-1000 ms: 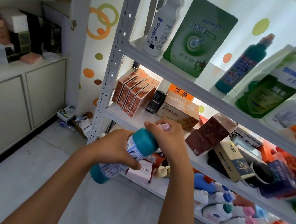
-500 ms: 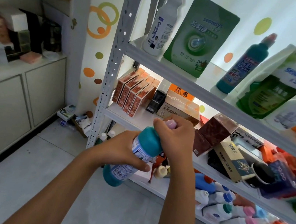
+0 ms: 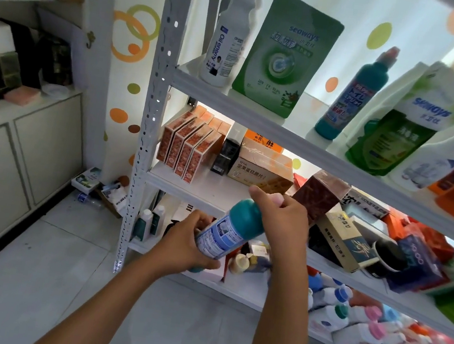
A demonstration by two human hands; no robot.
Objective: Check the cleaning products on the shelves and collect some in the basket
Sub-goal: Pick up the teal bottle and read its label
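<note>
White shelving [image 3: 258,114] behind, two hands hold one teal bottle [image 3: 229,234]: left hand [image 3: 187,244] fingers clamped round body, right hand [image 3: 284,215] round cap.

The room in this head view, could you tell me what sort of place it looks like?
Probably a small stockroom or shop corner. A white metal rack holds cleaning products such as a green pouch, boxed goods sit one shelf down, and many similar bottles crowd the bottom shelf.
</note>
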